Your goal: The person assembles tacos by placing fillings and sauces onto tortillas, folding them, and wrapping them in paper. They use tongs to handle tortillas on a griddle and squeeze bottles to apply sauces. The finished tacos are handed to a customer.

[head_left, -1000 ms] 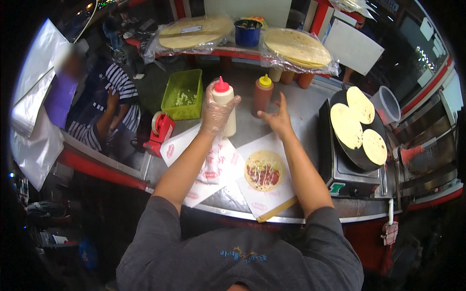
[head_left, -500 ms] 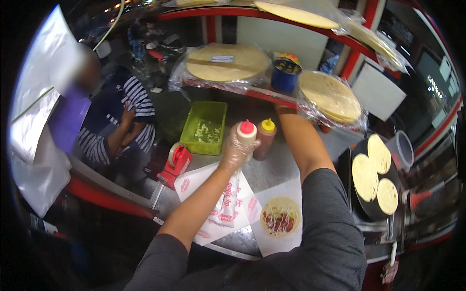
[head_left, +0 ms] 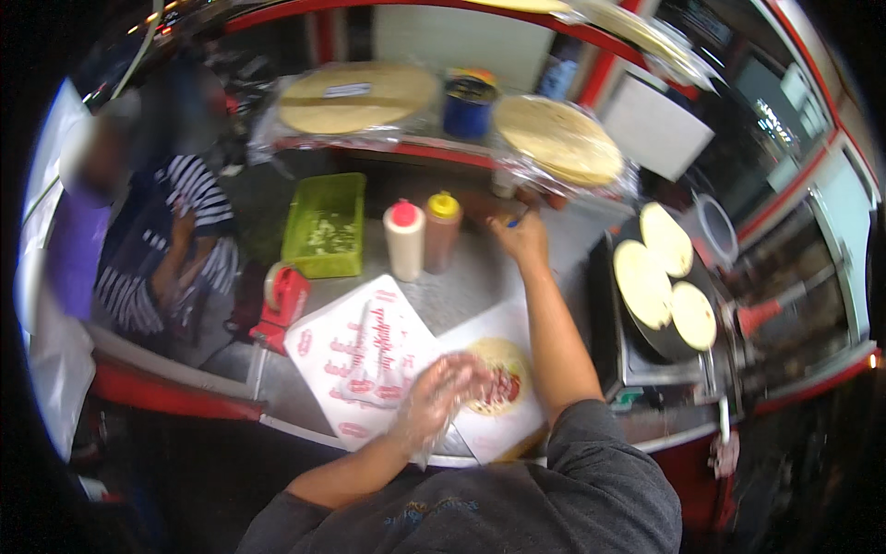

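Note:
My left hand (head_left: 449, 388), in a clear plastic glove, hovers at the left edge of a topped flatbread (head_left: 499, 354) with its fingers loosely stretched and nothing held. Red sauce and filling show in the flatbread's middle; part hides behind the fingers. It lies on white paper (head_left: 498, 436). Left of that, a wrapped roll (head_left: 374, 346) rests on a printed paper sheet (head_left: 314, 337). At the back of the counter my bare right hand (head_left: 524, 237) is closed around a small thing with a blue part. Its kind is unclear. A white squeeze bottle (head_left: 404, 247) and a brown squeeze bottle (head_left: 442, 238) stand upright nearby.
A green tub (head_left: 297, 231) of chopped white pieces and a red tape dispenser (head_left: 281, 314) stand left. Flatbread stacks (head_left: 358, 102) and a blue can (head_left: 469, 106) occupy the shelf. Right is a griddle (head_left: 660, 342) with 3 flatbreads. A person (head_left: 171, 231) stands across the counter.
My left hand has let go of the white bottle, now standing by the brown one, and come down to the flatbread. My right hand has come out from behind the shelf. The view has shifted.

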Motion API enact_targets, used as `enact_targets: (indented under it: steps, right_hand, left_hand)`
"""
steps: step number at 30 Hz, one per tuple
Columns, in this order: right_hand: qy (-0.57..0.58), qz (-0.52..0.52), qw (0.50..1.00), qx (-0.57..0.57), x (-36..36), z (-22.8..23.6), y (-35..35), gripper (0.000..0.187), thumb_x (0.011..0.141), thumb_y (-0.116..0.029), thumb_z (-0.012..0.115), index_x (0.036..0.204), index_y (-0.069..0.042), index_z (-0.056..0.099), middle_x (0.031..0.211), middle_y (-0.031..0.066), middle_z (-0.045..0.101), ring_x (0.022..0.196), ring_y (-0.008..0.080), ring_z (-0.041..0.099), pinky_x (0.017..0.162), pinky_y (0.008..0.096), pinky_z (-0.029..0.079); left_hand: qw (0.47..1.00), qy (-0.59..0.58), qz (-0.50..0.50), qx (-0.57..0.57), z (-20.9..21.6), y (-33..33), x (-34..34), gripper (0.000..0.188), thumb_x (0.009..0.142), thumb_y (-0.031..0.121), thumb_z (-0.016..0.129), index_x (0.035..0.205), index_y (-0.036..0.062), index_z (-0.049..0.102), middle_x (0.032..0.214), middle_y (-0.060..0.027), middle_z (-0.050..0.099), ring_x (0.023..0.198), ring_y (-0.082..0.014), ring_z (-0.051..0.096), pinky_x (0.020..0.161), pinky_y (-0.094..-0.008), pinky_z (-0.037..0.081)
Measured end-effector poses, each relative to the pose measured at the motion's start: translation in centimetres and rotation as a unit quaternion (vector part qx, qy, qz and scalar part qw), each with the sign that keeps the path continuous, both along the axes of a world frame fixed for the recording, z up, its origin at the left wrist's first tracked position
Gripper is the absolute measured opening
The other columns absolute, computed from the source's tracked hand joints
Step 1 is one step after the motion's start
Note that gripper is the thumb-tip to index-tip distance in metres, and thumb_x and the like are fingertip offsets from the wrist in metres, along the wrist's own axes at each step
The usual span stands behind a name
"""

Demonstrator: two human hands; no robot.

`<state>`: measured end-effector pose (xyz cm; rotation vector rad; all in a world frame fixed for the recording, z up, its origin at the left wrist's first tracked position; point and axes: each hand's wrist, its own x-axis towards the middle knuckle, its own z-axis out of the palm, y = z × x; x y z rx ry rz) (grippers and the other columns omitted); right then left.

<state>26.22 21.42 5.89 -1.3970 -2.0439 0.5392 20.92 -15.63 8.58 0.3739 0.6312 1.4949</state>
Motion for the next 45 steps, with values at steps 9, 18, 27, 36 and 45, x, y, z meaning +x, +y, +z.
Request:
enact_targets:
  steps: [9, 18, 27, 36, 45]
  right_hand:
    - [0.626, 0.118, 0.661, -0.396, 15.2, 4.1, -23.7, 0.061, 0.1, -0.041, 0.074, 0.137, -0.002, 0.048, 0.113, 0.0193, 0.068, 0.095, 0.0303, 0.075, 0.078, 0.0426, 0.066]
    - [0.435, 0.09, 0.881, -0.163, 18.2, 7.1, -24.7, 0.046, 0.09, 0.002, 0.079, 0.129, 0.001, 0.055, 0.118, 0.0134, 0.069, 0.116, 0.0303, 0.071, 0.105, 0.0456, 0.055]
    - [0.35, 0.153, 0.913, -0.144, 14.2, 3.5, -26.7, 0.064, 0.088, -0.004, 0.084, 0.14, 0.004, 0.047, 0.12, 0.018, 0.074, 0.115, 0.0272, 0.073, 0.106, 0.0399, 0.053]
    - [0.462, 0.112, 0.879, -0.046, 13.6, 6.9, -24.1, 0.04, 0.088, 0.002, 0.082, 0.123, 0.003, 0.063, 0.113, 0.0171, 0.077, 0.104, 0.0244, 0.076, 0.099, 0.0377, 0.058]
    - [0.484, 0.089, 0.868, -0.07, 14.3, 7.3, -26.9, 0.048, 0.087, 0.002, 0.083, 0.129, 0.003, 0.059, 0.117, 0.0184, 0.076, 0.108, 0.0261, 0.075, 0.101, 0.0399, 0.058]
  left_hand:
    - [0.998, 0.05, 0.044, 0.014, 1.0, 6.3, 2.7, 0.035, 0.107, 0.018, 0.066, 0.138, 0.0072, 0.055, 0.121, -0.0116, 0.068, 0.118, -0.025, 0.066, 0.106, -0.0411, 0.052]
    - [0.955, 0.243, -0.162, -0.045, 1.9, -8.4, 2.9, 0.031, 0.104, 0.009, 0.071, 0.132, 0.0026, 0.06, 0.119, -0.0064, 0.067, 0.113, -0.0162, 0.067, 0.106, -0.033, 0.055]
    - [0.931, 0.337, -0.107, -0.088, -0.3, -14.7, 0.8, 0.024, 0.106, 0.01, 0.068, 0.127, 0.0007, 0.063, 0.122, -0.0075, 0.07, 0.117, -0.0145, 0.068, 0.104, -0.0313, 0.056]
    - [0.95, 0.274, -0.107, -0.107, -0.2, -14.0, 1.1, 0.027, 0.107, 0.016, 0.068, 0.13, 0.0018, 0.063, 0.124, -0.0062, 0.069, 0.119, -0.0141, 0.067, 0.105, -0.0308, 0.056]
    - [0.914, 0.381, -0.119, -0.067, 0.8, -11.5, 1.8, 0.031, 0.106, 0.022, 0.07, 0.13, 0.002, 0.068, 0.125, -0.0095, 0.073, 0.117, -0.0155, 0.069, 0.104, -0.033, 0.056]
